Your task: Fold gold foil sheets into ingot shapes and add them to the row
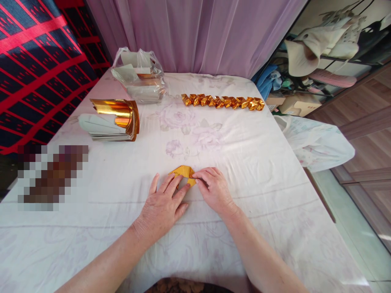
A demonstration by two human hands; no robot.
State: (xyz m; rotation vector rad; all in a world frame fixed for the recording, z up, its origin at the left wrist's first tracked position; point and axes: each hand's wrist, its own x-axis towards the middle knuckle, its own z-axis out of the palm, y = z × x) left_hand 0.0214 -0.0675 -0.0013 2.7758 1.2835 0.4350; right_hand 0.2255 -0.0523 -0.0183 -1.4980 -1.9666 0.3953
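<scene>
One gold paper piece lies on the surface, pressed flat by left hand and pinched at its edge by right hand. One row of folded gold pieces, one foil stack, one plastic bag lie beyond.

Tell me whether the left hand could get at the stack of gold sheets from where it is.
Probably yes: the left hand presses the folded gold paper, and only bare tablecloth lies between it and the stack of gold sheets up-left, though it needs a forward stretch.
</scene>
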